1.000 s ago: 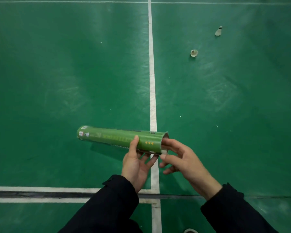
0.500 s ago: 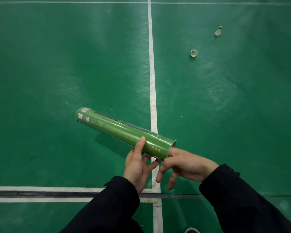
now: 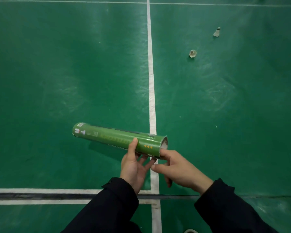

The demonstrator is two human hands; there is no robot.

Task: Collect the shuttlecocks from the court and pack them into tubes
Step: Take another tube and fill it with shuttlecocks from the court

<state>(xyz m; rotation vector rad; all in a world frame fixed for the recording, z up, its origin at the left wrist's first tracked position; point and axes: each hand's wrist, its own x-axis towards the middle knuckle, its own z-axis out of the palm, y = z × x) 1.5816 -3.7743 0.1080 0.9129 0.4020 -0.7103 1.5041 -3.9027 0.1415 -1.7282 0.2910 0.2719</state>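
Note:
A green shuttlecock tube (image 3: pixel 114 138) lies nearly level in the air above the court, its open end to the right. My left hand (image 3: pixel 134 167) grips it from below near that open end, thumb on top. My right hand (image 3: pixel 178 167) is at the tube's mouth, one finger touching the rim, fingers loosely curled with nothing seen in them. What is inside the tube is hidden. Two white shuttlecocks lie on the floor far right: one (image 3: pixel 192 53) with its skirt facing me, another (image 3: pixel 216 32) on its side further back.
The green court floor (image 3: pixel 57 81) has a white centre line (image 3: pixel 151 81) running away from me and a white and black double line (image 3: pixel 40 196) across the front. A pale object (image 3: pixel 190 231) shows at the bottom edge.
The tube's far end rose and tilted up half a second ago, then came back down closer to level. My right hand stayed at the open end, its fingers shifting around the rim.

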